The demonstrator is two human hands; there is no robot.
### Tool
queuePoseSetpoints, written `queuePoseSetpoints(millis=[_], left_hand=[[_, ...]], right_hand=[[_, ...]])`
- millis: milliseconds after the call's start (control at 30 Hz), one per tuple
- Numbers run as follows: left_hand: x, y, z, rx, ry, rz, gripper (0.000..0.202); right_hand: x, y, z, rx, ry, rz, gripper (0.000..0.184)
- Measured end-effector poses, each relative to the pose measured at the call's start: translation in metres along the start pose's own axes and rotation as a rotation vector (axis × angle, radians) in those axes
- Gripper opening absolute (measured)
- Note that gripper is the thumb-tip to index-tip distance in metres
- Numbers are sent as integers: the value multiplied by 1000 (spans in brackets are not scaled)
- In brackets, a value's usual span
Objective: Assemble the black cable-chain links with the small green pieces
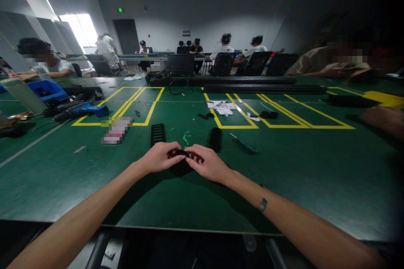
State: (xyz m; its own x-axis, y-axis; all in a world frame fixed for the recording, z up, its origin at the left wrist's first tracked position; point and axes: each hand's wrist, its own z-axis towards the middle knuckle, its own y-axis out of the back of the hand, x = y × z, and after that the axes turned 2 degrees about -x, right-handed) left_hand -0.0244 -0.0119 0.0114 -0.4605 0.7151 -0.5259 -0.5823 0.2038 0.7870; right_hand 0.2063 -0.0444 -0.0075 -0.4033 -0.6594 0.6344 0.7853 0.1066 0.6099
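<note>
Both my hands meet over the green table (284,176), a little in front of me. My left hand (159,157) and my right hand (206,163) are curled round a small black plastic part (180,167), fingers pinching its top from either side. Just beyond them lie a black slotted chain strip (157,133) on the left and a second black chain piece (215,139) on the right. Small green bits (187,138) are scattered between those two pieces.
A thin dark tool (243,143) lies right of the chain pieces. A blue power drill (82,110) and a blue bin (47,89) sit far left. White paper scraps (222,107), long black rails (261,88) and yellow floor-style markings lie further back. Other people sit around.
</note>
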Motion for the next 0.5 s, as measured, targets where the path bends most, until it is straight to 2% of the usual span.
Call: queuePoseSetpoints(millis=[500], left_hand=[[3,-1,0,50,18,40,29]], right_hand=[[-4,-1,0,20,-9,-19,22]])
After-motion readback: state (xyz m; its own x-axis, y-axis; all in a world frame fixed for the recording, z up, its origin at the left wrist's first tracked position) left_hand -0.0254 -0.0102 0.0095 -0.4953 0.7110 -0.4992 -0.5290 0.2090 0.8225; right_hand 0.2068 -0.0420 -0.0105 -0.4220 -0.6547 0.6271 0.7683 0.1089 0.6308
